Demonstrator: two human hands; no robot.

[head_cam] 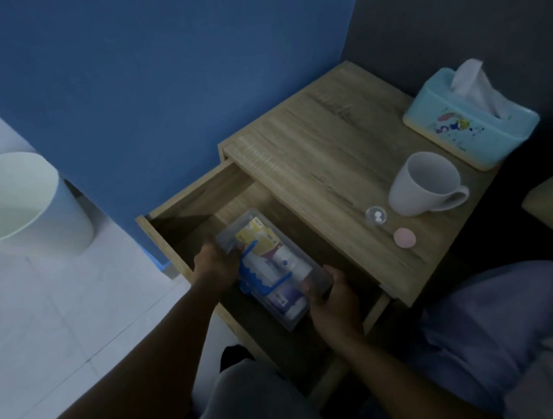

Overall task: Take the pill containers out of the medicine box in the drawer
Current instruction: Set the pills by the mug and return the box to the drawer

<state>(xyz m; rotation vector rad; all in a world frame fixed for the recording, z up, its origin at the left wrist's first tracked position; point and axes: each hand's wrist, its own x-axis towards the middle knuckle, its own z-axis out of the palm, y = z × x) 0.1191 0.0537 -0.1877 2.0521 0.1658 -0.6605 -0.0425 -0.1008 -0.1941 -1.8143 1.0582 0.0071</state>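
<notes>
A clear plastic medicine box (320,275) with a blue handle lies inside the open wooden drawer (194,198) of a bedside table. Through its clear lid I see yellow packets and white and purple pill containers (282,260). My left hand (217,262) grips the box's far left side, beside the blue handle. At the box's near right end, my right hand (332,301) closes its fingers over the edge. The box sits tilted across the drawer, held from both ends.
The table top (324,155) carries a white mug (425,183), a small clear cup with two white pills (376,215), a pink round lid (404,237) and a blue tissue box (469,118). A white bin (19,204) stands on the floor at left. A bed lies at right.
</notes>
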